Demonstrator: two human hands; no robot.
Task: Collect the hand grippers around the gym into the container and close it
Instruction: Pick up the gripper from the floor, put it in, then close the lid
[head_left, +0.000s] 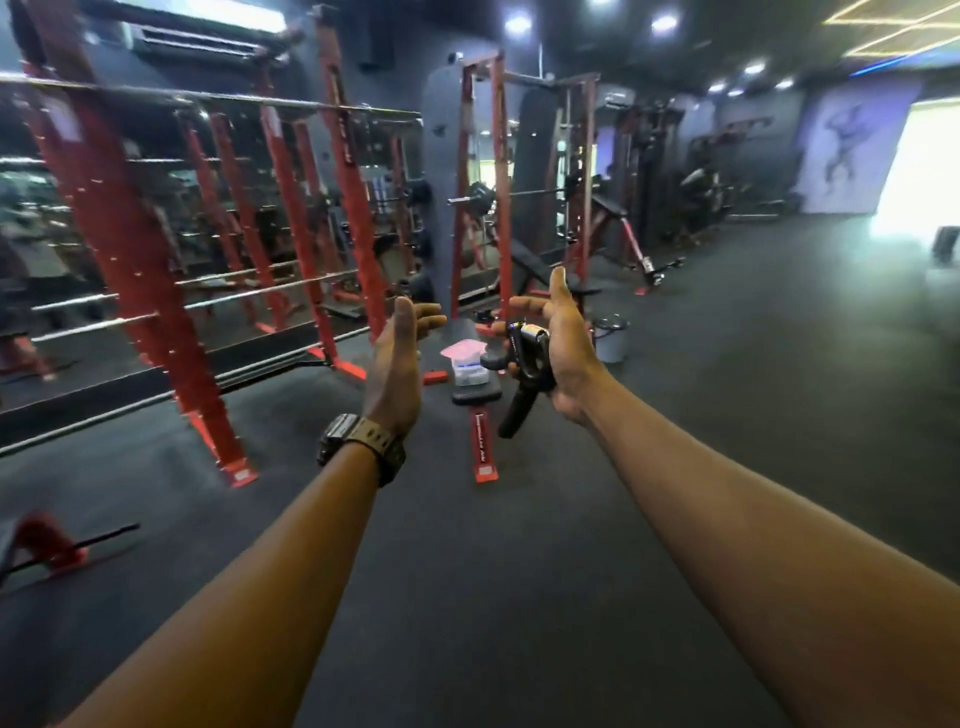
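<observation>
Both my arms reach forward over the dark gym floor. My right hand (563, 353) holds a black hand gripper (522, 371); my lower fingers curl round one handle while the thumb and forefinger stick up, and the other handle hangs down. My left hand (400, 358), with a dark watch on its wrist, is held open, palm facing right, holding nothing. Ahead, on the pad of a flat bench (475, 392), stands a clear plastic container (469, 371) with a pink lid (462, 348) lying tilted on it.
Red power racks (130, 249) with steel bars fill the left side in front of mirrors. More red racks (498, 171) and benches stand behind the flat bench. A grey bucket (610, 340) sits on the floor to the right. A red machine foot (47, 545) lies at the lower left.
</observation>
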